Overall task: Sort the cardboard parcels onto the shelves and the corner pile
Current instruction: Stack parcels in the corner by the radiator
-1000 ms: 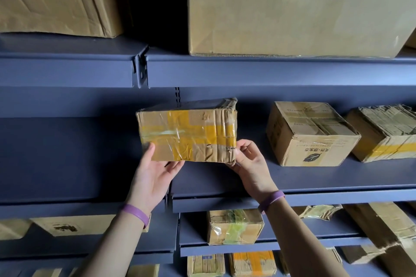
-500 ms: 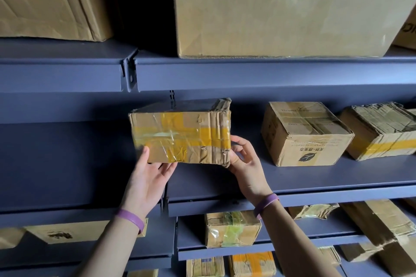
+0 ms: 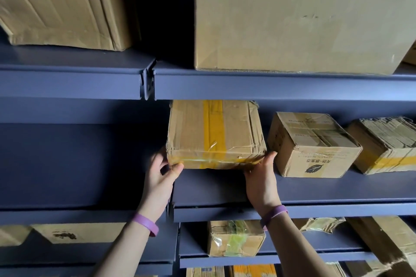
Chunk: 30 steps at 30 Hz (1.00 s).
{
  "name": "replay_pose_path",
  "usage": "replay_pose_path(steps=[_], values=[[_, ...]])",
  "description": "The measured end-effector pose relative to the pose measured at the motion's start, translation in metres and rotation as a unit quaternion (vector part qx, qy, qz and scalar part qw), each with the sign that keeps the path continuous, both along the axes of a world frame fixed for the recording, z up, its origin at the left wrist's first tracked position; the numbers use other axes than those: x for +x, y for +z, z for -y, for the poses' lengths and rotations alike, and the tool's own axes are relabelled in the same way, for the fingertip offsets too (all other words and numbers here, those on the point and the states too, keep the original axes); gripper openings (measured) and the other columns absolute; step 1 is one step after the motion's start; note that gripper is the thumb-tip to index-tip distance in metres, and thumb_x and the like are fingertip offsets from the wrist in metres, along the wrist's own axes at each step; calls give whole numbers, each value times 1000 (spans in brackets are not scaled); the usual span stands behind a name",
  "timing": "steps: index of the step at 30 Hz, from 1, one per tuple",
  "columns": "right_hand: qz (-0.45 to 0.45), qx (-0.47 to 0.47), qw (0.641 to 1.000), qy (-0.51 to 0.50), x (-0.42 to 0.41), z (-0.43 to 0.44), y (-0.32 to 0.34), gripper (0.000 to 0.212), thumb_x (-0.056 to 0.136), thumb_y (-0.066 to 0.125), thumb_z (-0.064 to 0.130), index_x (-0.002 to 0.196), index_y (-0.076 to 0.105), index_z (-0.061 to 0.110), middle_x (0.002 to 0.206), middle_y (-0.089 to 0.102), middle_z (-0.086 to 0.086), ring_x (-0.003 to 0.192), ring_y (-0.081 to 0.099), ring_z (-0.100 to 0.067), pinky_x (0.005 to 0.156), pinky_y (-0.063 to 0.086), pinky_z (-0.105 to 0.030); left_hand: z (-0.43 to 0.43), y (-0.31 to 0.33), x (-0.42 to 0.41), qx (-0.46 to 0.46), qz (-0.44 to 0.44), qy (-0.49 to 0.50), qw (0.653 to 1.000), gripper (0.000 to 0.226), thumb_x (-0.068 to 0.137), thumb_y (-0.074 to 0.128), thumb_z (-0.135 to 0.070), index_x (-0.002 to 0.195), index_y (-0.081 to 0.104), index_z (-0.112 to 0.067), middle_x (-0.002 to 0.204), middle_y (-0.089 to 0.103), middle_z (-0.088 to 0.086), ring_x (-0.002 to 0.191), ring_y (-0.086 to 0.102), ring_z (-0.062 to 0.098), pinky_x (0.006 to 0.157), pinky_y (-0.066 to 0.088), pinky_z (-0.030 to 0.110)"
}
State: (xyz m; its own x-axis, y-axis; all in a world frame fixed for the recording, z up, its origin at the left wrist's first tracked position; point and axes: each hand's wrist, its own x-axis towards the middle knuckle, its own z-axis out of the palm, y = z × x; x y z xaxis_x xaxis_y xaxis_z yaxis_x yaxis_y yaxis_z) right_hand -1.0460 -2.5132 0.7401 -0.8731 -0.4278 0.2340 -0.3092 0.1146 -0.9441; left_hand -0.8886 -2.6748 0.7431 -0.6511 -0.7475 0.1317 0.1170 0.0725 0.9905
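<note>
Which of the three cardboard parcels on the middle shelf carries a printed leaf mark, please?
The middle brown cardboard box: a dark leaf marks its front; the left parcel and right parcel show only yellow tape.

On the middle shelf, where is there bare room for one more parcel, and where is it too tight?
The left bay is bare, bordered by the held taped parcel. A bare strip runs before the leaf-logo box. Crowded: taped parcel, leaf-logo box and right box stand close together.
</note>
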Motion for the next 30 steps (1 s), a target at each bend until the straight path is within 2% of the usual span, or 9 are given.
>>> replay_pose_path(steps=[2, 4, 7, 10, 13, 16, 21, 26, 30], values=[[124, -155, 978, 61, 1, 1, 1, 26, 102, 50, 30, 128, 53, 35, 113, 67, 1, 117, 60, -23, 102, 39, -22, 3, -1, 3, -22, 25, 23, 999, 27, 91, 66, -5, 110, 62, -22, 114, 66, 6, 99, 65, -1, 89, 48, 16], [158, -207, 962, 82, -2, 3, -1, 38, 101, 42, 47, 122, 63, 24, 126, 68, 1, 123, 58, -15, 109, 39, -30, 6, 5, 10, -23, 55, 12, 998, 28, 90, 68, -3, 112, 61, -19, 108, 69, -1, 94, 67, -5, 92, 49, 22], [205, -226, 948, 95, -5, 1, -5, 40, 101, 35, 32, 122, 65, 15, 124, 68, -5, 121, 58, -18, 107, 41, -32, 11, 17, 8, 6, 83, -35, 996, 36, 84, 76, -16, 118, 62, -13, 113, 72, 0, 104, 65, 1, 92, 47, 22], [157, -179, 968, 82, -7, 3, -7, 41, 105, 26, 11, 105, 66, 17, 97, 72, 10, 94, 63, 0, 91, 46, -21, 15, 20, 17, 66, 36, -61, 995, 50, 101, 53, -30, 140, 46, 1, 142, 55, 16, 132, 51, 20, 108, 41, 29], [135, -149, 975, 94, -9, 7, -7, 45, 101, 21, -1, 108, 63, 15, 98, 68, 15, 88, 59, 7, 84, 44, -15, 8, 26, 15, 58, 37, -63, 996, 85, 69, 67, -76, 134, 52, -23, 127, 66, -13, 121, 59, 1, 105, 44, 27], [154, -189, 960, 138, -11, 6, -9, 50, 96, 19, -2, 117, 63, 11, 103, 70, 6, 97, 61, -4, 86, 48, -20, 5, 17, 16, 34, 34, -26, 998, 25, 87, 70, -47, 104, 54, -37, 90, 67, -36, 87, 59, -22, 93, 41, 16], [150, -177, 968, 91, -15, 3, -21, 49, 86, 32, 12, 119, 68, 19, 131, 57, -16, 119, 54, -26, 95, 45, -29, 12, 9, 20, 19, 58, -39, 997, 42, 82, 75, -44, 120, 60, -33, 109, 70, -27, 108, 59, -11, 91, 41, 12], [71, -157, 980, 96, -10, 2, -15, 43, 78, 35, 6, 110, 64, 9, 116, 63, -9, 108, 56, -18, 102, 42, -35, 19, 0, 21, -34, 75, -44, 996, 41, 91, 67, -10, 129, 54, -18, 113, 72, -8, 107, 66, 5, 86, 51, 15], [58, -188, 972, 125, 3, 3, -6, 26, 91, 44, 10, 109, 62, 10, 107, 69, 8, 105, 61, -9, 96, 44, -29, 18, -1, 19, -58, 79, -29, 995, 41, 95, 55, 7, 132, 51, -10, 116, 66, -8, 100, 64, -7, 84, 48, 6]])
